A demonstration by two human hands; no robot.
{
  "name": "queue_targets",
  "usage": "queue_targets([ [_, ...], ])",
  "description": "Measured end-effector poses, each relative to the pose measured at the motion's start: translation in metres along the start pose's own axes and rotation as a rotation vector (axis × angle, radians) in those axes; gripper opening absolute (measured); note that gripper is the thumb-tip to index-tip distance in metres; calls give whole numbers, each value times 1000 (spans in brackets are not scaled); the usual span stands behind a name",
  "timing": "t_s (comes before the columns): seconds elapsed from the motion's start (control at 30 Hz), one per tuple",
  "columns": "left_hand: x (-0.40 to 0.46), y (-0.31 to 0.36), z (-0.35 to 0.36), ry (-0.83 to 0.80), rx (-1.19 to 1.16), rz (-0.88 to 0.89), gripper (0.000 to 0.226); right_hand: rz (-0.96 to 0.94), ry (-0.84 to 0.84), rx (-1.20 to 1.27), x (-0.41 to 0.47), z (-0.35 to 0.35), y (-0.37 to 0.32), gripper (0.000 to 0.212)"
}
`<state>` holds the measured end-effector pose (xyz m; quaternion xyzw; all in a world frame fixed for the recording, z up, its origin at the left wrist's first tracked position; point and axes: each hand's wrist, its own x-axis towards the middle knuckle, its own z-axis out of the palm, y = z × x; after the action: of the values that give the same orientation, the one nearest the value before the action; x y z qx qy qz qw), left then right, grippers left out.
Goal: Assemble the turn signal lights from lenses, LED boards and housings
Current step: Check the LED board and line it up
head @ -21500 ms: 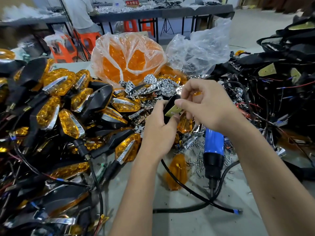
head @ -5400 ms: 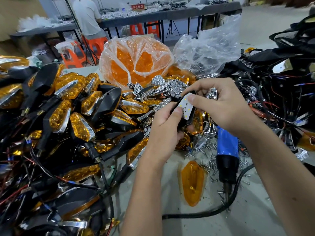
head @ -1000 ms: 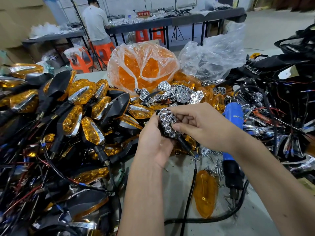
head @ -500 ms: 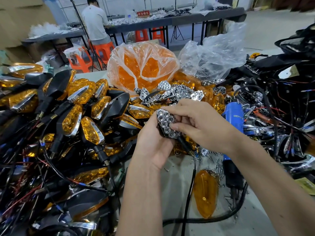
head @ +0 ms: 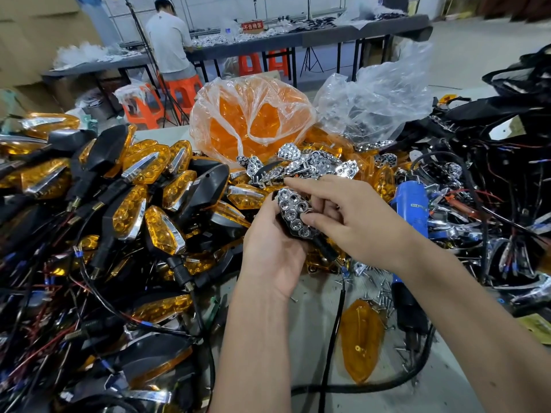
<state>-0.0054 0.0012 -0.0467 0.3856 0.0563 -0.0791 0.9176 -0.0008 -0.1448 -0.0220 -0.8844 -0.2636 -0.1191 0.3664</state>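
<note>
Above the worktop's middle, left hand [head: 269, 251] still gripping housing [head: 293, 217], right hand [head: 348, 222] fingers now spread, thumb pressing reflector.

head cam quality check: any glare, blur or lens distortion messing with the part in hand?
Head view: the chrome reflector in the left hand is sharp, with small specular glints in its cups; the right hand covers its right edge. Glare streaks the orange lens bag. Wide-angle bending curves the far table. The top right corner looks smeared. Lighting is even, shadows soft.
</note>
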Motion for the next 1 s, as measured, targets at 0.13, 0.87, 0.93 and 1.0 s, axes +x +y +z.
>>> queue_targets([
  [0.13,-2,0,3,3,-41,41,35,39,87,40,-1,4,1,58],
  [0.87,-11,-4,19,-173,-149,183,55,323,-4,555,-1,-2,12,16],
  [0.93,-10,-5,20,-134,-82,228,40,292,48,534,-1,0,14,15],
  [1.0,-9,-8,21,-86,13,260,37,271,97,550,1,0,13,16],
])
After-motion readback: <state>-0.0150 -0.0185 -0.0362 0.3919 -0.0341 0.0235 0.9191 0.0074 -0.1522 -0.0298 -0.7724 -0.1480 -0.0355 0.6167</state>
